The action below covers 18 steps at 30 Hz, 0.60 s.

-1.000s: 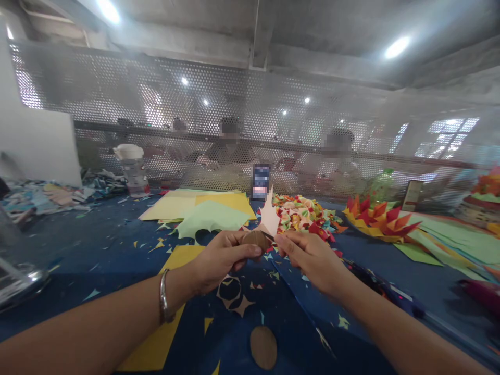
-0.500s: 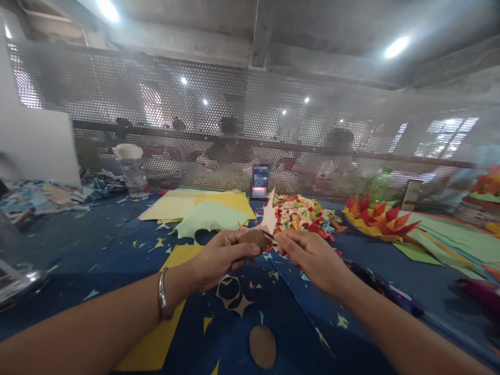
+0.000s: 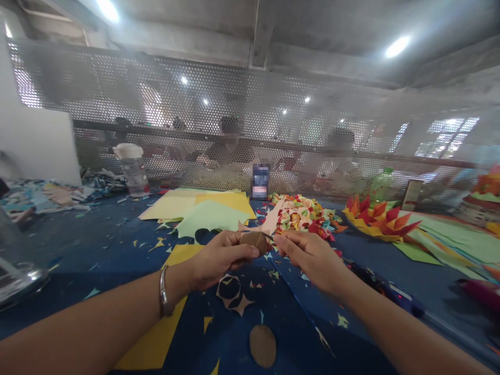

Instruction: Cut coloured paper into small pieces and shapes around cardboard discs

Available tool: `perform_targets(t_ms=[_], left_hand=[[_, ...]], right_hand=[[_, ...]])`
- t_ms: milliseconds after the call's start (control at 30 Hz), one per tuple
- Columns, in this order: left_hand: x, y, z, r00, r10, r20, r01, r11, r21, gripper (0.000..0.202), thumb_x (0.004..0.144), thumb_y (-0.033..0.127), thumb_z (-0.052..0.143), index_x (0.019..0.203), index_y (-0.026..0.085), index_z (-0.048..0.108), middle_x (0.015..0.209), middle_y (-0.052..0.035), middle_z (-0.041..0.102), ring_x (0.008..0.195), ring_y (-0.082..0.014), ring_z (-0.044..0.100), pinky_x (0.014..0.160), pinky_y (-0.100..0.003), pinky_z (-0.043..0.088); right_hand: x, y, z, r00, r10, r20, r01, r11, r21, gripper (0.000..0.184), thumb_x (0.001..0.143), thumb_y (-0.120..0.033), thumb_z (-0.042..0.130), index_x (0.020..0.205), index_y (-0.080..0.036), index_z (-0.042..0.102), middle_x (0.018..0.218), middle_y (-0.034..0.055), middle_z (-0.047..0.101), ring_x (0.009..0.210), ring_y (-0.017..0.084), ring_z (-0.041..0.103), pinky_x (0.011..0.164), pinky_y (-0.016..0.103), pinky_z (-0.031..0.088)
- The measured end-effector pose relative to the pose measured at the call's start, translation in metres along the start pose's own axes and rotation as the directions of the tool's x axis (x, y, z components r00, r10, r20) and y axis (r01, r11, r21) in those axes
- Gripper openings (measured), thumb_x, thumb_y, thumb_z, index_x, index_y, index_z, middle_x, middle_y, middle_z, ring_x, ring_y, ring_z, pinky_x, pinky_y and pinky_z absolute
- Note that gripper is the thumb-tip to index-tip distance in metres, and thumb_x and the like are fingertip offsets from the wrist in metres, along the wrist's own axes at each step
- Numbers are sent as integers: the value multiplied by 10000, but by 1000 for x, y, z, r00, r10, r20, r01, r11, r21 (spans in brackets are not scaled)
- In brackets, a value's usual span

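In front of me, my left hand (image 3: 224, 258) pinches a brown cardboard piece (image 3: 253, 240) together with pale pink paper (image 3: 269, 221), whose cut, pointed strip sticks out behind. My right hand (image 3: 302, 252) is closed on scissors (image 3: 269, 236); only a thin dark blade shows at the paper's edge, and the fingers hide the handles. Below the hands, on the blue table, lie a pink paper offcut (image 3: 229, 291) with a round hole and a brown oval cardboard piece (image 3: 262, 346). A yellow sheet (image 3: 156, 333) lies under my left forearm.
Green and yellow paper sheets (image 3: 175, 202) lie beyond my left hand. Behind my right hand are a pile of colourful cut pieces (image 3: 304, 213) and an orange folded-paper ring (image 3: 383, 221). A cup (image 3: 133, 169), a phone (image 3: 260, 181) and a green bottle (image 3: 382, 185) stand near the perforated screen (image 3: 175, 99).
The pink paper strip, more upright before, has tipped down to the right. Both hands have stayed almost in place, the right one still at the paper's edge.
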<state>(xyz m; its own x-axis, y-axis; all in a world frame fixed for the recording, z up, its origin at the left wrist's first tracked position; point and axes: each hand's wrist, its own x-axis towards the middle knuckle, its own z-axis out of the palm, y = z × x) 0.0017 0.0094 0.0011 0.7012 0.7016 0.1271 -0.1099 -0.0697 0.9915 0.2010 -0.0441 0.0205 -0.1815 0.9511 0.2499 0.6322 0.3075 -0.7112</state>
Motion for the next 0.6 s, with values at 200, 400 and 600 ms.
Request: perform_targets(t_ms=[200, 400, 600], left_hand=[[0, -4, -4, 1000, 1, 19, 0, 1000, -4, 97, 760, 253, 620, 711, 170, 615, 616, 52, 415, 503, -75, 238, 493, -292, 103], [0, -4, -5, 999, 4, 43, -4, 1000, 7, 88, 754, 241, 614, 717, 162, 620, 610, 48, 426, 497, -73, 221, 489, -290, 103], [1, -2, -3, 997, -35, 74, 33, 999, 31, 107, 723, 255, 596, 691, 154, 587, 634, 43, 447, 490, -68, 211, 485, -275, 114]], right_hand=[[-1, 0, -1, 1000, 3, 8, -3, 1000, 1, 434, 943, -515, 398, 660, -200, 491, 544, -45, 342, 485, 108, 313, 447, 258, 255], [0, 0, 0, 1000, 6, 15, -6, 999, 33, 427, 948, -488, 412, 647, -196, 494, 522, -53, 335, 467, 100, 302, 446, 254, 255], [0, 2, 2, 1000, 19, 0, -19, 992, 124, 432, 941, -517, 421, 663, -196, 498, 513, -72, 288, 454, 89, 253, 424, 240, 213]])
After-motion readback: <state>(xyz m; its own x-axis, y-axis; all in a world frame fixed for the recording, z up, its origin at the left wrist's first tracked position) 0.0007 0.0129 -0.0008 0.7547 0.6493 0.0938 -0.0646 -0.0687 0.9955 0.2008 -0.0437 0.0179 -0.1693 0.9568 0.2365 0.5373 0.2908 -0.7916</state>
